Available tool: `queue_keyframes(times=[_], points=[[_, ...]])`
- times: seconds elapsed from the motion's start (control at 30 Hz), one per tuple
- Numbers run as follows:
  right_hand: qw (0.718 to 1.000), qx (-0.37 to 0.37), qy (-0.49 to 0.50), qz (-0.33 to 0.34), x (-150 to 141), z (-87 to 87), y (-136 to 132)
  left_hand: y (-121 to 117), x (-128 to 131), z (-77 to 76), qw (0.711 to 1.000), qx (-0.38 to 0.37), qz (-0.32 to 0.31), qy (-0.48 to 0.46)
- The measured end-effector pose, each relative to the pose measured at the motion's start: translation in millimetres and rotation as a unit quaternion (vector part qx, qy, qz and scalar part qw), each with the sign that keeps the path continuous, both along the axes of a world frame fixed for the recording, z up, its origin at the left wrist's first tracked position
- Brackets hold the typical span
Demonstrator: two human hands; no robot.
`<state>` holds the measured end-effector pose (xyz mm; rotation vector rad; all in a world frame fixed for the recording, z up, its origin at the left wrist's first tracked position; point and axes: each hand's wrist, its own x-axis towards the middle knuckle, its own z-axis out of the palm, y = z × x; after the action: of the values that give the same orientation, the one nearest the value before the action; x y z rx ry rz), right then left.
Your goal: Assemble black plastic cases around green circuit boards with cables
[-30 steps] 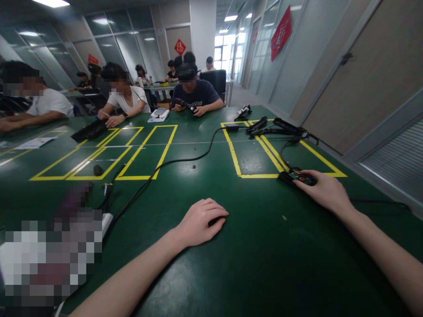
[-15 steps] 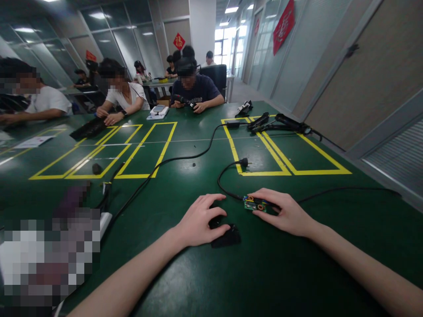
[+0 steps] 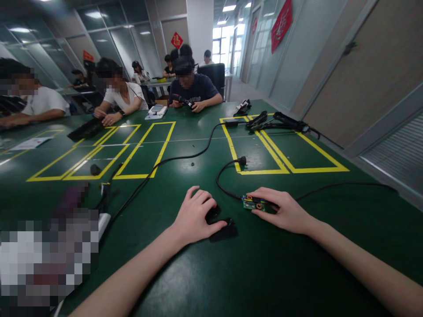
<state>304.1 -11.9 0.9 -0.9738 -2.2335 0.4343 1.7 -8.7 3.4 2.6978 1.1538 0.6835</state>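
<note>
If snagged, the cord (image 3: 217,182) at ten o'clock could jerk the board (image 3: 253,203) from the pinching right hand (image 3: 287,212); the left hand (image 3: 194,218)'s hold is unclear.

From the near edge of the glossy dark-green table (image 3: 251,273), a hand could squeeze between a flat black plastic cover (image 3: 228,231) and a green circuit board (image 3: 251,205); beyond, a curved black cord (image 3: 218,183) blocks the way. A thin black cable (image 3: 346,184) crosses to the right edge.

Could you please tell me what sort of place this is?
Probably an office used as a workroom: people at a green table, a circuit board in the wearer's right hand, glass partitions beyond.
</note>
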Motion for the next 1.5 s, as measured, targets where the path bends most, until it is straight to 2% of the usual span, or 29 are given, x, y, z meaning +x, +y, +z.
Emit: queue_keyframes(times=[0.13,0.4,0.5,0.63,0.73,0.9,0.97,1.1,1.23,1.37,1.5], points=[[1.000,0.001,-0.002,0.002,0,0.6,0,1,-3,-1.7,0.999,0.010,-0.040,-0.028],[1.000,-0.012,0.001,-0.001,-2,2.9,0,3,-5,-3.8,0.988,-0.101,-0.075,-0.088],[1.000,-0.019,0.004,-0.004,-3,2.6,0,6,-5,-4.7,0.986,-0.080,-0.099,-0.112],[1.000,-0.029,0.000,-0.006,-5,2.2,1,12,-3,-5.0,0.990,-0.053,-0.094,-0.095],[0.999,-0.033,0.001,-0.007,-7,0.6,2,13,-4,-4.5,0.991,-0.071,-0.087,-0.070],[0.999,-0.029,0.004,0.020,-16,-3.0,0,12,-4,-5.4,0.987,-0.112,-0.079,-0.085],[0.999,-0.018,0.003,0.039,-25,-0.6,-3,13,-2,-6.2,0.989,-0.094,-0.077,-0.084],[0.997,0.002,-0.010,0.075,-47,14.6,-16,18,-2,-8.0,0.996,0.024,-0.051,-0.067],[0.994,0.026,-0.052,0.094,-65,24.3,-19,23,-9,-8.8,0.989,0.106,-0.075,-0.070],[0.993,0.038,-0.076,0.079,-71,11.7,-5,30,-15,-7.5,0.988,0.090,-0.111,-0.061],[0.992,0.048,-0.092,0.078,-73,-3.3,3,31,-15,-6.2,0.990,0.085,-0.097,-0.049]])
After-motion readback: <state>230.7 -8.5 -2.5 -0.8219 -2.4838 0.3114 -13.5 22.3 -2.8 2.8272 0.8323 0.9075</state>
